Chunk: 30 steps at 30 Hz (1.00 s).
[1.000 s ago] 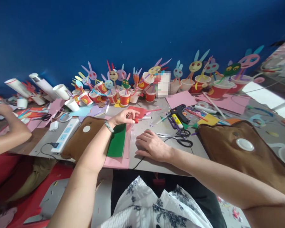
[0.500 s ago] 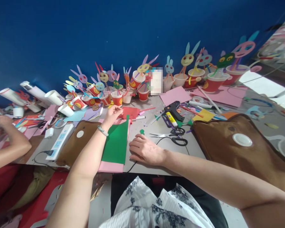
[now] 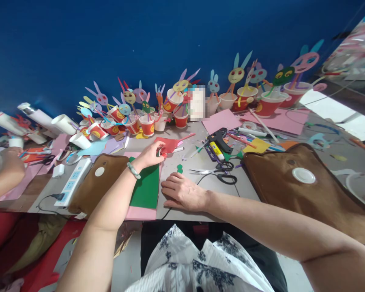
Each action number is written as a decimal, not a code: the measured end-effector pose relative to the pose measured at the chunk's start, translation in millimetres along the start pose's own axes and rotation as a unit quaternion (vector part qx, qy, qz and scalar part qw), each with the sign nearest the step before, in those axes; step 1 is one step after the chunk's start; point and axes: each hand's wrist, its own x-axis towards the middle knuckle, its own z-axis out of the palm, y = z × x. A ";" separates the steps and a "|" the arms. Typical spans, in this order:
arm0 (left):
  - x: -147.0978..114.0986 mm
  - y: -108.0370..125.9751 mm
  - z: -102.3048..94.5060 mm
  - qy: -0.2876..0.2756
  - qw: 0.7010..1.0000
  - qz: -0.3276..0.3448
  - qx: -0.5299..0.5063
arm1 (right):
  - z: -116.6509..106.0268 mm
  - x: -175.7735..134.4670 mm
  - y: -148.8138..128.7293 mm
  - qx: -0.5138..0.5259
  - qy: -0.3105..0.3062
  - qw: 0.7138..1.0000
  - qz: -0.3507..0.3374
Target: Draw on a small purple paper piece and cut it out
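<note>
My left hand (image 3: 149, 155), with a bracelet on its wrist, is above the top edge of a green paper sheet (image 3: 145, 186). Its fingertips are pinched on a small red paper piece (image 3: 163, 155). Just beyond the fingers lies a red paper sheet (image 3: 168, 144). Pink paper (image 3: 141, 213) shows under the green sheet. My right hand (image 3: 185, 193) rests palm down on the table, fingers stretched to the left. Small green paper circles (image 3: 179, 168) lie right above it. Black-handled scissors (image 3: 220, 172) lie to its upper right, not touched.
Paper cups with rabbit-faced paper figures (image 3: 147, 125) line the blue wall. A glue gun (image 3: 219, 140) and a yellow glue stick (image 3: 216, 150) lie beyond the scissors. Brown cushions (image 3: 292, 178) flank the work area. A power strip (image 3: 73, 182) and another person's arm (image 3: 6, 174) are at left.
My left hand has come down and slightly right from the red paper, and a red piece now shows at its fingertips. My right hand stays on the table. The view has shifted slightly.
</note>
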 end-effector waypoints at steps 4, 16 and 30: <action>3.2 -12.8 -11.1 -0.028 0.989 -0.037 -0.142 | 0.1 -0.5 -0.2 -0.011 -0.007 1.000 -0.005; -2.9 -16.0 -51.1 0.006 0.930 -0.076 -0.361 | 1.9 -0.5 -0.9 -0.014 -0.003 1.000 -0.004; -5.6 -4.7 -88.2 0.338 0.880 -0.042 -0.330 | -2.4 0.7 0.6 0.046 0.021 0.999 0.002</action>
